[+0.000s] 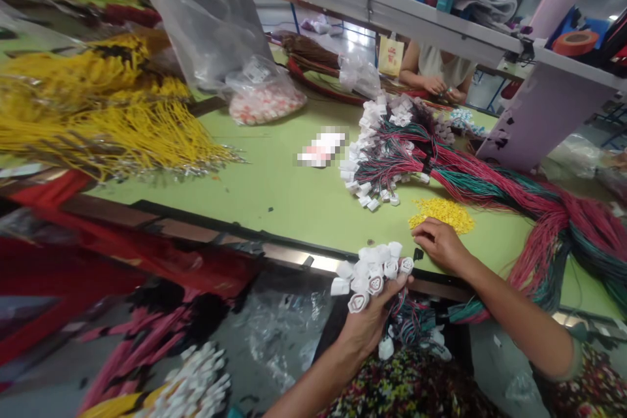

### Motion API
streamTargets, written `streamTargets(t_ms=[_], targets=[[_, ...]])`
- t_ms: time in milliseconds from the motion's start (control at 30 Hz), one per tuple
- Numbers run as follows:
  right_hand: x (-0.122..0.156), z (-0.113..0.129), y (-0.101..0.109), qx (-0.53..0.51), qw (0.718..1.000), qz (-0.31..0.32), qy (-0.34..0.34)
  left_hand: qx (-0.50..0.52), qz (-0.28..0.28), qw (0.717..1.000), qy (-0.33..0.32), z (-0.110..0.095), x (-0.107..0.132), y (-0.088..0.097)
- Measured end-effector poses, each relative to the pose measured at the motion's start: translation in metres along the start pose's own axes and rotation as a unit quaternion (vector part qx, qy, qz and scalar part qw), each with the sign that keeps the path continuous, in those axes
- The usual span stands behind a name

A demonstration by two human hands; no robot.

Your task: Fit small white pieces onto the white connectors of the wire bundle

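Observation:
My left hand [368,323] is closed around a bundle of thin red and green wires [409,320] ending in a cluster of white plastic connectors [373,273], held at the table's near edge. My right hand [437,241] rests on the green table [294,196], fingers curled at a small black piece [418,253], just below a heap of tiny yellow parts [443,214]. What its fingertips pinch is too small to make out. A larger pile of the same wired white connectors [386,150] lies beyond, its red and green wires [539,215] sweeping to the right.
Yellow wire bundles [112,124] lie at the left, with clear bags [264,95] behind them. A grey shelf [392,10] spans overhead on a post [539,111]. Another person's hands [441,86] work across the table. More connectors [196,382] sit below the table's edge.

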State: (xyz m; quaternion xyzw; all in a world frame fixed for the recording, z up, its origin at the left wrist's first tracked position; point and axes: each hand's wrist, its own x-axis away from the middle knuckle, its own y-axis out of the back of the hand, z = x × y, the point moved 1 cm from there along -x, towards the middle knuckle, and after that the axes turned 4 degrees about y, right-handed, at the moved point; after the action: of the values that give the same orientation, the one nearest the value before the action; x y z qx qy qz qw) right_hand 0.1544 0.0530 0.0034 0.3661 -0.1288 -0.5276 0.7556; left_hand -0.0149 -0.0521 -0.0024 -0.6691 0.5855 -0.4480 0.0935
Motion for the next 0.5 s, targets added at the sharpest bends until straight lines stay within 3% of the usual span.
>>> streamTargets(t_ms=[167, 367, 500], targets=[[0.003, 0.01, 0.004, -0.012, 1.0, -0.01, 0.003, -0.002, 0.006, 1.0, -0.028, 0.001, 0.0, -0.002], [0.039, 0.053, 0.013, -0.176, 0.983, -0.036, -0.022, -0.008, 0.015, 0.999, -0.045, 0.004, -0.004, 0.0], [0.059, 0.073, 0.013, -0.151, 0.987, -0.05, 0.002, -0.019, 0.032, 0.997, -0.066, 0.003, -0.005, -0.003]])
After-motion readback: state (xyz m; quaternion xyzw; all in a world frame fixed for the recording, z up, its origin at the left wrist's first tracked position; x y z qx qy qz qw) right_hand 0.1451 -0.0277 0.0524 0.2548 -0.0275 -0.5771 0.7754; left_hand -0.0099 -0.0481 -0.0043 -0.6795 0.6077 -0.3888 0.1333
